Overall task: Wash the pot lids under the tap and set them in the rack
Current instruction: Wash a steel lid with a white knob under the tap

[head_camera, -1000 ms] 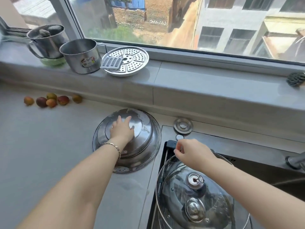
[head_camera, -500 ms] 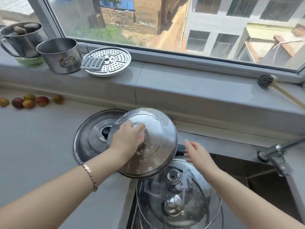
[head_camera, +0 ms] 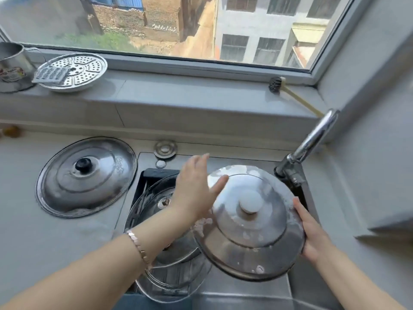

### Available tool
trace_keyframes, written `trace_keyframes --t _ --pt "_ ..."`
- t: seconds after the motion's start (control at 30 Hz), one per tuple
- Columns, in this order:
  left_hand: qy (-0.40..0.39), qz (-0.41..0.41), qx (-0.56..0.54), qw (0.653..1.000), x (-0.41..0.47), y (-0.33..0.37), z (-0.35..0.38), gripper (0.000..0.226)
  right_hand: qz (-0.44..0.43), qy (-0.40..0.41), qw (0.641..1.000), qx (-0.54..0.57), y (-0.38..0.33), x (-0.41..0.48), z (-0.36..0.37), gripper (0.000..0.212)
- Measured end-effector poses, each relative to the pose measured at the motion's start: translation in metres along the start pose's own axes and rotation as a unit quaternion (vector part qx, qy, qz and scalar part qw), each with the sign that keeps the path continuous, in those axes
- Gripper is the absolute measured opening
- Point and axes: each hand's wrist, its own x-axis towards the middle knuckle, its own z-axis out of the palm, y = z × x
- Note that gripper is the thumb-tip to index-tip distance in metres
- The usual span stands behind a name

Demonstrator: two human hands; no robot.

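The right hand (head_camera: 312, 233) is gripping the soapy steel lid (head_camera: 248, 222) at about four o'clock on its rim, fingers curled under the edge and thumb lying on top. The left hand (head_camera: 196, 189) is hovering flat and spread at the lid's ten o'clock, its thumb reaching over the rim; whether it is touching the metal cannot be told. A bracelet (head_camera: 138, 245) is sitting on that wrist. The lid is being held tilted above the sink (head_camera: 234, 161), its white knob (head_camera: 250, 203) facing up and patches of foam clinging to the surface. Beneath the left forearm, at the lid's nine o'clock, a glass lid (head_camera: 154, 191) is lying in the sink's left part. The tap (head_camera: 312, 142) is rising at the lid's one o'clock, just beside it. Farther out at nine o'clock, a large steel lid (head_camera: 86, 175) with a black knob is resting flat on the counter. At twelve o'clock a small metal disc (head_camera: 165, 148) is sitting by the sink's rim. On the windowsill, a perforated steamer plate (head_camera: 73, 71) is carrying a grater (head_camera: 51, 74) at eleven o'clock, and a brush (head_camera: 276, 83) is lying at one o'clock.
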Motion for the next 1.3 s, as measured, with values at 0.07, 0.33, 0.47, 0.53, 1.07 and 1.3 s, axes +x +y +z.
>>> trace_keyframes --t 0.07,0.33,0.47,0.53,1.07,1.3 --pt "-0.062 -0.178 -0.173 0.967 0.001 0.010 0.011 0.078 0.003 0.018 1.000 -0.006 -0.004 -0.005 -0.026 0.084" --pt "-0.227 -0.360 -0.474 0.771 -0.014 0.033 0.051 0.026 -0.022 -0.056 0.998 -0.023 -0.029 -0.017 -0.076 0.068" --pt "-0.176 -0.365 -0.548 0.731 -0.015 0.043 0.066 0.018 -0.020 0.032 0.996 -0.078 -0.042 0.006 -0.077 0.051" --pt "-0.125 -0.360 -0.557 0.738 -0.012 0.046 0.066 0.016 -0.034 0.107 0.976 -0.185 -0.046 0.029 -0.076 0.048" --pt "0.006 -0.323 -0.510 0.798 0.009 0.052 0.057 0.014 -0.019 0.236 0.851 -0.468 -0.067 0.146 -0.058 0.029" --pt "0.001 -0.317 -0.519 0.793 0.012 0.054 0.063 0.013 -0.054 0.241 0.848 -0.469 -0.061 0.157 -0.074 0.027"
